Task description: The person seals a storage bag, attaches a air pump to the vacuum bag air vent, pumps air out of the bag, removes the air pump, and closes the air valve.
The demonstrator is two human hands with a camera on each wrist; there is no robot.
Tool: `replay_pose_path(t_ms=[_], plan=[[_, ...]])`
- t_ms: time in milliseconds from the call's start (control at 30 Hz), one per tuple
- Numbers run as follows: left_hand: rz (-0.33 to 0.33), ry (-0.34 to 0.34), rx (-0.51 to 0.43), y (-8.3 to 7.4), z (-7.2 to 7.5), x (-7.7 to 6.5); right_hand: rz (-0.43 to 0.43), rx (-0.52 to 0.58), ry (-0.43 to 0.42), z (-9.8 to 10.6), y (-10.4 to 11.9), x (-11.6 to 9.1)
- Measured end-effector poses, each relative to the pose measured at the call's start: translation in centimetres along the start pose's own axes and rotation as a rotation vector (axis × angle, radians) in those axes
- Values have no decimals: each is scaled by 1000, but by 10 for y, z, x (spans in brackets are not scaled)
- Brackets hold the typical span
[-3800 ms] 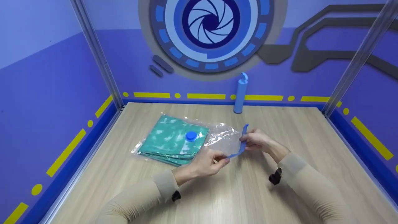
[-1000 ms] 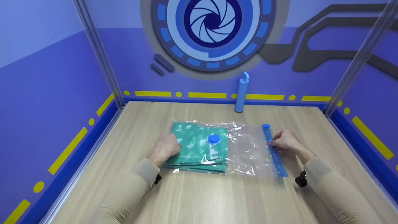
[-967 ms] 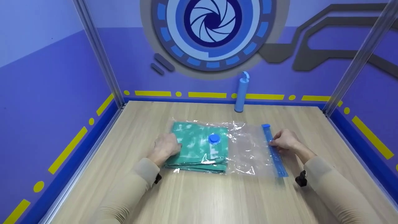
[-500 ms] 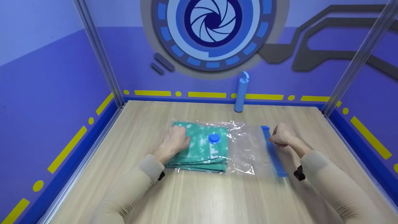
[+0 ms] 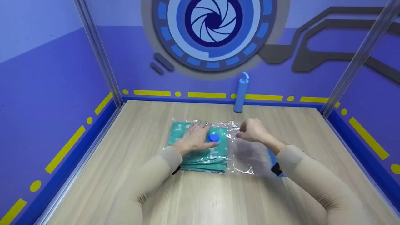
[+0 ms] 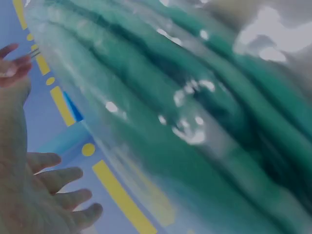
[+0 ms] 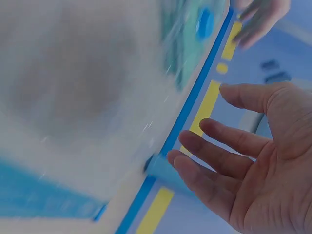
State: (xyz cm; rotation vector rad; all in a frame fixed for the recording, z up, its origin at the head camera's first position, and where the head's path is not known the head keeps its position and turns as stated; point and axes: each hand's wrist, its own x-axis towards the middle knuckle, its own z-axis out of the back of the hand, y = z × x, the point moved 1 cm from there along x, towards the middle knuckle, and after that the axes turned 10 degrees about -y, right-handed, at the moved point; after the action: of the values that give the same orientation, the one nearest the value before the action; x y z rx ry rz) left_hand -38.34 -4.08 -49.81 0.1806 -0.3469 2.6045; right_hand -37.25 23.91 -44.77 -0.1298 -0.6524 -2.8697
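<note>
A transparent vacuum storage bag (image 5: 251, 156) lies flat on the table, with a folded green-and-white cloth (image 5: 204, 156) inside. On its top is a round blue valve cap (image 5: 214, 137). My left hand (image 5: 196, 137) is over the cloth with fingers spread, its thumb beside the cap; the left wrist view shows those fingers (image 6: 61, 183) extended. Above the clear part of the bag is my right hand (image 5: 253, 130), holding nothing. In the right wrist view, its fingers (image 7: 214, 153) are loosely bent. A blue zip strip (image 5: 272, 159) edges the bag's right end, partly hidden by the right arm.
A light-blue hand pump (image 5: 240, 95) stands upright at the back of the wooden table (image 5: 200, 200), against the blue back wall (image 5: 131, 62). Walls with metal corner posts (image 5: 99, 53) rise on both sides.
The bag was pulled out flat and turned so its zip strip is at the right. My right hand has left the strip and moved left; my left hand has moved right, fingers spreading toward the cap.
</note>
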Motion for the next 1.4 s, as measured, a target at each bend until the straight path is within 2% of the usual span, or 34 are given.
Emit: replay_pose_path(t_ms=[167, 300, 400, 633, 867, 1000, 1167, 1300, 1400], plan=[[73, 91, 18, 0, -13, 6, 47, -29, 6, -17, 32, 7], [103, 155, 21, 0, -23, 8, 89, -42, 6, -33, 44, 14], [119, 182, 22, -1, -29, 8, 88, -67, 6, -46, 49, 20], [138, 177, 20, 0, -35, 6, 39, -92, 30, -71, 55, 28], [169, 158, 13, 0, -41, 8, 36, -77, -11, -85, 60, 33], [186, 153, -1, -1, -39, 6, 16, -44, -23, -90, 61, 36], [192, 164, -10, 0, -38, 3, 44, -23, -17, -95, 58, 37], [183, 172, -6, -1, -38, 4, 81, -78, -22, -97, 57, 37], [182, 168, -5, 1, -36, 4, 163, -136, -26, -96, 59, 39]])
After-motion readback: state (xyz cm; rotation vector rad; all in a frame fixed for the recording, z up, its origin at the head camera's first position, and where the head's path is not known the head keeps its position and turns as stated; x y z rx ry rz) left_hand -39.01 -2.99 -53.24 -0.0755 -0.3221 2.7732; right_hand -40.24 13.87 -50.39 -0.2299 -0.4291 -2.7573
